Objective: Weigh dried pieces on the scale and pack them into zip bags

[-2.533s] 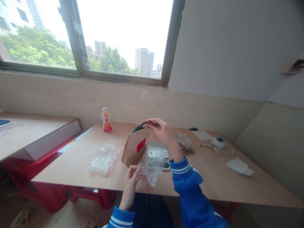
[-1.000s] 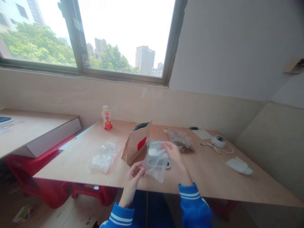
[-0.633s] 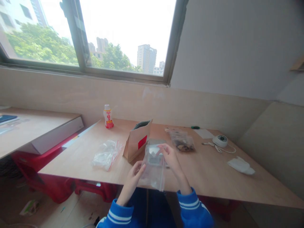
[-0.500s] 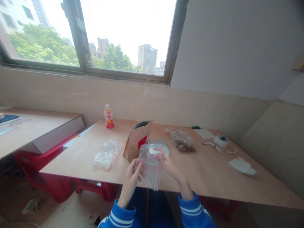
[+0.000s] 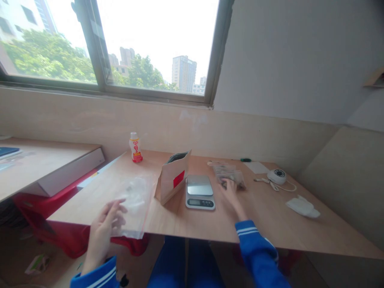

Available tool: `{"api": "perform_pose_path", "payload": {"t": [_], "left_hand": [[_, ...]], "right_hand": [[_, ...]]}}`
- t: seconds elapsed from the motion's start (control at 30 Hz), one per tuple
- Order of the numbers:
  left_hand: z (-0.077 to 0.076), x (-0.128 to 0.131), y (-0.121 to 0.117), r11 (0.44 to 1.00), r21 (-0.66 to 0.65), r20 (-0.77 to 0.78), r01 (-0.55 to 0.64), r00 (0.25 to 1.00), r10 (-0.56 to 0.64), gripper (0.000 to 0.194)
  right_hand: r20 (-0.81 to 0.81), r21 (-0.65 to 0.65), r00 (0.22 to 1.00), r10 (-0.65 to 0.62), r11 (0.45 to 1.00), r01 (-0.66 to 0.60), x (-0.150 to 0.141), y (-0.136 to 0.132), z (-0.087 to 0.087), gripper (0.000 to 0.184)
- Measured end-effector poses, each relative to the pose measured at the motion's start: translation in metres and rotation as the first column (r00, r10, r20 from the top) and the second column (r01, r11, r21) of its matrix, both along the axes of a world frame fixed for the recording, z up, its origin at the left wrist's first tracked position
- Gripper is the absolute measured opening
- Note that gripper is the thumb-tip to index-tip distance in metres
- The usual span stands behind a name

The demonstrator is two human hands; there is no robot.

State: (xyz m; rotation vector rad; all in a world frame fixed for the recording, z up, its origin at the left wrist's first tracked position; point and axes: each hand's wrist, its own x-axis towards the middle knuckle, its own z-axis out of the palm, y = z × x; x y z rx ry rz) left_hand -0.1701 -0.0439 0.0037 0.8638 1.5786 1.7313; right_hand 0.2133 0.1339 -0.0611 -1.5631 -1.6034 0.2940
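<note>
My left hand [image 5: 105,226] is at the table's front left, its fingers closed on the edge of a clear zip bag [image 5: 138,220]. That bag hangs over the front edge and overlaps other clear bags [image 5: 136,188] lying flat. My right hand [image 5: 231,196] reaches the filled zip bags [image 5: 238,176], which hold dark brown pieces. Its fingers curl over the near edge of the closest one; the fingertips are partly hidden. Between my hands are a digital kitchen scale [image 5: 200,192] with a bare metal plate and an upright brown paper pouch [image 5: 171,184], open at the top, with a red label.
A white and red bottle [image 5: 136,148] stands at the back left. To the right are a white dome camera [image 5: 276,176] with its cable, a crumpled white tissue [image 5: 303,207], a paper sheet [image 5: 257,167] and a green-handled tool [image 5: 245,160]. Red stools [image 5: 51,232] sit below.
My hands have parted. The left has carried the clear zip bag leftward, uncovering the scale, and the right has let go of it and moved right to the filled bags.
</note>
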Motion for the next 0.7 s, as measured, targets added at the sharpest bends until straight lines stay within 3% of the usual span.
{"api": "perform_pose_path", "payload": {"t": [0.1, 0.27, 0.33, 0.4, 0.47, 0.53, 0.6, 0.63, 0.7], "left_hand": [[-0.006, -0.035, 0.014, 0.985, -0.144, -0.165, -0.097, 0.984, 0.073, 0.048], [-0.021, -0.057, 0.065, 0.950, -0.298, -0.422, -0.093, 0.905, -0.044, 0.056], [-0.023, -0.055, 0.078, 0.942, -0.263, -0.634, -0.209, 0.773, -0.005, 0.057], [-0.019, -0.047, 0.080, 0.913, -0.118, -0.792, -0.391, 0.592, 0.151, 0.062], [-0.009, -0.033, 0.073, 0.859, 0.024, -0.809, -0.512, 0.495, 0.318, 0.065], [0.005, -0.011, 0.060, 0.845, 0.105, -0.716, -0.524, 0.550, 0.430, 0.054], [0.020, 0.018, 0.046, 0.894, 0.172, -0.538, -0.414, 0.721, 0.437, 0.039], [0.026, 0.035, 0.039, 0.931, 0.182, -0.439, -0.316, 0.822, 0.364, 0.034], [0.034, 0.073, 0.027, 0.986, 0.168, -0.246, -0.021, 0.967, 0.063, 0.030]], "right_hand": [[0.055, 0.005, 0.993, -0.107, 0.994, 0.107, 0.013, 0.016, -0.017, 0.042], [0.076, 0.029, 0.976, -0.202, 0.979, 0.201, 0.017, 0.022, -0.020, 0.025], [0.060, 0.047, 0.974, -0.220, 0.975, 0.218, 0.022, 0.023, -0.016, 0.021], [0.029, 0.077, 0.970, -0.243, 0.968, 0.240, 0.029, 0.022, -0.009, 0.020], [-0.007, 0.113, 0.963, -0.270, 0.957, 0.269, 0.032, 0.016, 0.002, 0.023], [-0.082, 0.149, 0.957, -0.279, 0.946, 0.289, 0.029, 0.002, 0.018, 0.028], [-0.253, 0.189, 0.940, -0.227, 0.942, 0.278, 0.019, -0.022, 0.036, 0.031], [-0.358, 0.209, 0.921, -0.153, 0.948, 0.238, 0.011, -0.037, 0.045, 0.030], [-0.504, 0.227, 0.863, -0.038, 0.958, 0.174, -0.008, -0.070, 0.060, 0.027]]}}
